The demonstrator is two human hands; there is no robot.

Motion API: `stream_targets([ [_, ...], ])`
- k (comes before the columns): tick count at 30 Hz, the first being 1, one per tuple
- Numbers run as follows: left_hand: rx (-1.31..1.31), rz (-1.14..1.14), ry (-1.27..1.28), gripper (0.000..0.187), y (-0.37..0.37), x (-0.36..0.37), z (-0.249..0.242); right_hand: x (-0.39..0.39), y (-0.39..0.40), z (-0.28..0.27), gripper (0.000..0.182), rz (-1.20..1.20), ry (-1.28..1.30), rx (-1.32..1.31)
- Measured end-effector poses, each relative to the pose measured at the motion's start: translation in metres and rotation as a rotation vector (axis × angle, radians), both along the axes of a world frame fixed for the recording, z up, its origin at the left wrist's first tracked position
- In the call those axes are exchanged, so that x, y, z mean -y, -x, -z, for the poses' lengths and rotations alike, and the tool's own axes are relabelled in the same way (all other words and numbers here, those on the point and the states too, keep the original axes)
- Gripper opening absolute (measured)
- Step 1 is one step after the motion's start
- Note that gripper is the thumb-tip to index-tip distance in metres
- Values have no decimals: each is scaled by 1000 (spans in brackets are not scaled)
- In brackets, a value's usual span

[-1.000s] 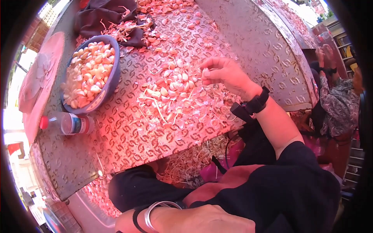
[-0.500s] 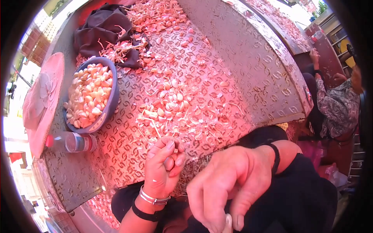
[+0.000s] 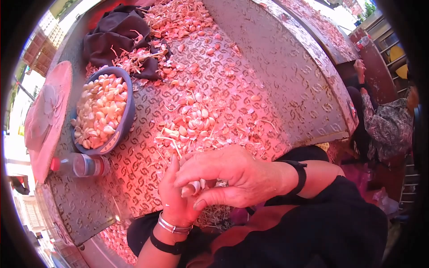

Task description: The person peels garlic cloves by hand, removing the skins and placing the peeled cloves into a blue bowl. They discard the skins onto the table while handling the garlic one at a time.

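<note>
My left hand (image 3: 176, 196) is raised palm up at the front edge of the patterned metal table (image 3: 147, 107), with garlic cloves (image 3: 191, 189) held in it. Over it lies my right hand (image 3: 237, 176), its thumb and fingers curved around the same cloves; part of the left fingers is hidden behind it. Just beyond the hands is a small pile of garlic cloves (image 3: 194, 120) with loose skins and stalks. A blue bowl (image 3: 129, 111) full of peeled cloves (image 3: 100, 107) stands to the left.
A plastic bottle (image 3: 85, 165) lies below the bowl, beside a straw hat (image 3: 47, 118). Dark cloth (image 3: 107, 38) and garlic scraps (image 3: 178, 18) are at the back. A raised metal side (image 3: 286, 67) bounds the right. Another person (image 3: 389, 125) sits at far right.
My right hand has moved up and left from near my lap onto my left hand. The cloves in my left hand are now between both hands.
</note>
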State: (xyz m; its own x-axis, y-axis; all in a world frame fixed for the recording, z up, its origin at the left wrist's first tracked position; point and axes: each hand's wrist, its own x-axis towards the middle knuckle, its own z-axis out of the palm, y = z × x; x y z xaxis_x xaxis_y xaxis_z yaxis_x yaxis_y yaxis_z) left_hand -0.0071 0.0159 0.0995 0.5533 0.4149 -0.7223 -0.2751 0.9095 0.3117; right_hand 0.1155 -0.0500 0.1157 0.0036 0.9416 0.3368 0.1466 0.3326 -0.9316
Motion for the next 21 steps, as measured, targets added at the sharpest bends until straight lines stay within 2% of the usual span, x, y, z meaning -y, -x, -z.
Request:
stream_targets([
  [1,1,-1,0,35,7,-7,14,-5,-3,9,24,37,66,74],
  [3,429,158,46,33,18,-17,35,-31,-39,30,20,333,30,289],
  [5,462,140,51,29,20,-20,39,-59,-100,58,19,610,213,463],
  [6,437,124,41,27,19,-21,37,-67,-134,80,21,748,218,902],
  [8,413,107,32,25,17,-21,37,-75,-178,111,17,848,398,1080],
  [9,387,97,-14,23,17,-20,38,-78,-189,122,17,842,398,1079],
  [11,355,84,-59,21,20,-20,41,-80,-200,137,16,625,544,1262],
  [15,268,132,-90,17,16,-21,35,-79,-183,139,19,565,512,1385],
  [17,189,147,-142,16,12,-19,32,-69,-155,118,16,574,375,758],
  [18,156,160,-197,16,11,-19,32,-65,-140,107,15,481,529,192],
  [20,98,184,-286,19,10,-18,34,-46,-108,77,16,265,509,-416],
  [21,95,180,-289,19,8,-17,34,-38,-92,63,18,207,479,-494],
])
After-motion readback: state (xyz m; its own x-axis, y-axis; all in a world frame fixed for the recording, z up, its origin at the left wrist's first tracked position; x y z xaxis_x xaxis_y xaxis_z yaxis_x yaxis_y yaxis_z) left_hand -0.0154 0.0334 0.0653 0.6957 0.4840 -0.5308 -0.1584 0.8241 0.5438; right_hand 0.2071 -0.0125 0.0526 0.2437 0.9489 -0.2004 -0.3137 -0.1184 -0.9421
